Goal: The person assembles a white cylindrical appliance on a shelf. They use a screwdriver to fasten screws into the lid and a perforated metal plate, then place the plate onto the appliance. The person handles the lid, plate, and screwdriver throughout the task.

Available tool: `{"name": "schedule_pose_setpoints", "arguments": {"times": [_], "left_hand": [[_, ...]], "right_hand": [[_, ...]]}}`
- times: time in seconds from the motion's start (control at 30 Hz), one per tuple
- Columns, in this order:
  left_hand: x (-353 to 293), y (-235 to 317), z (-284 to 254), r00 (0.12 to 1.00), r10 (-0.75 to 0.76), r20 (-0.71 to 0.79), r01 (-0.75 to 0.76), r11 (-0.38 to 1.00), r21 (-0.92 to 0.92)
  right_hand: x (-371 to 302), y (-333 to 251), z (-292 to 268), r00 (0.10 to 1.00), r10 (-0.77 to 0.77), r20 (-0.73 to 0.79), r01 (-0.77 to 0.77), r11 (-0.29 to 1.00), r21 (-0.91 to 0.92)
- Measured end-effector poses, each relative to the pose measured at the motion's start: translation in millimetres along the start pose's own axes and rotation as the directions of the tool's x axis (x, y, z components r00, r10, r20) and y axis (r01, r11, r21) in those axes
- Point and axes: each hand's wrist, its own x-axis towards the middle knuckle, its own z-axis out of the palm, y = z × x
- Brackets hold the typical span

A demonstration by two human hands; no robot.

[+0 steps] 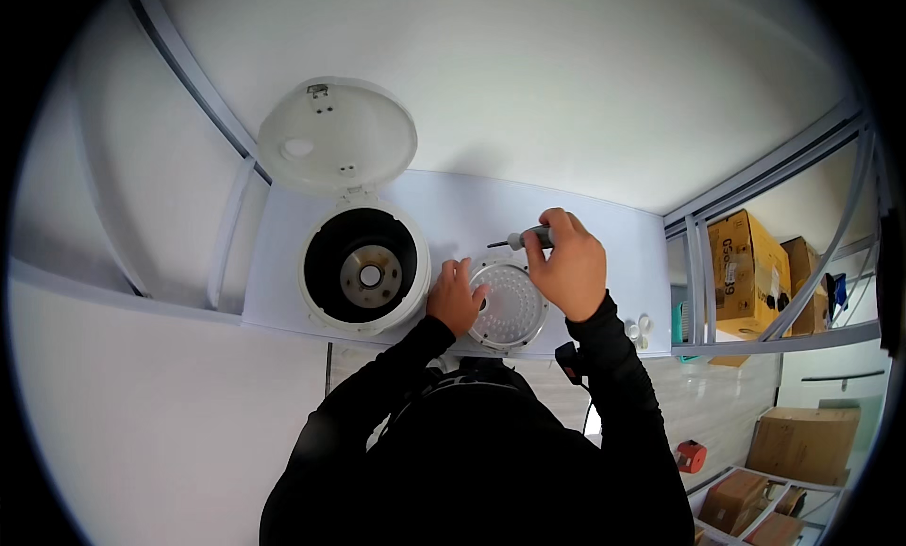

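Observation:
My right hand (574, 270) is closed round the grey handle of a screwdriver (517, 240). The thin shaft points left, above the far edge of a round metal inner lid (510, 310) covered in small dimples. That lid lies flat near the table's front edge. At its left rim is my left hand (455, 302), with the thumb over the metal and the fingers curled beside it, gripping the edge. Just left of that hand stands a white rice cooker (421, 286) with a dark interior and a round heating plate (377, 274). Its outer lid (344, 135) is raised.
The white table (453, 201) ends at a pale wall behind. Small white round pieces (639, 331) sit at its right front. A dark plug-like piece with a cord (569, 360) is by my right forearm. Cardboard boxes (741, 272) are on the right, beyond a metal frame.

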Motion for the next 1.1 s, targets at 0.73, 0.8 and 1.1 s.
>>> {"name": "schedule_pose_setpoints", "arguments": {"times": [0.73,0.8,1.1], "left_hand": [[-26.5,-24.7,-8.7,0.938,0.335,0.090,-0.339,0.940,0.042],[-26.5,-24.1,-5.8,0.940,0.335,0.068,-0.340,0.938,0.075],[-27.6,-8.7,-0.5,0.968,0.242,-0.067,-0.249,0.962,-0.111]], "right_hand": [[-67.1,12.1,-23.8,0.973,0.211,-0.091,-0.175,0.939,0.297],[-72.2,11.2,-24.5,0.972,0.213,-0.095,-0.176,0.938,0.297],[-117.7,21.8,-39.4,0.932,0.303,-0.201,-0.190,0.878,0.439]]}}
